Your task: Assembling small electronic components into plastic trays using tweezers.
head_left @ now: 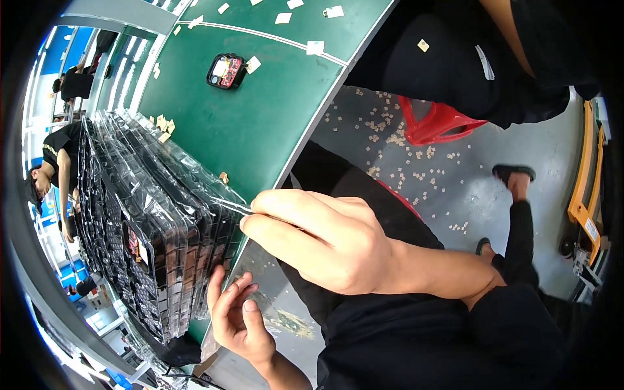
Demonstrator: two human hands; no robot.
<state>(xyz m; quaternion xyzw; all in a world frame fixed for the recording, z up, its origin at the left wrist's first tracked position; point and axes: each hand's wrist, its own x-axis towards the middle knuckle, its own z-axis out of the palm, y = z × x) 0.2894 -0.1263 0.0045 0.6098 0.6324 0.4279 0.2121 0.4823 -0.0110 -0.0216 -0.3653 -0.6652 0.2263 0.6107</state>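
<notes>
My right hand (325,240) pinches slim tweezers (235,207) between thumb and index finger. Their pale prongs reach toward the upper corner of a stack of clear and black plastic blister trays (162,214); whether they touch it I cannot tell. Below, my left hand (239,322) has its palm partly turned up and its fingers loosely bent and apart. Its fingertips are beside the lower edge of the stack, with nothing seen in them. A small red and black part (136,246) shows in one tray pocket.
On the green table (260,110) lie a small black-rimmed device (226,71) and scattered pale paper squares (315,47). More squares litter the grey floor near a red stool (432,123). A person in black (448,58) sits close at the upper right. An orange cart frame (585,188) stands far right.
</notes>
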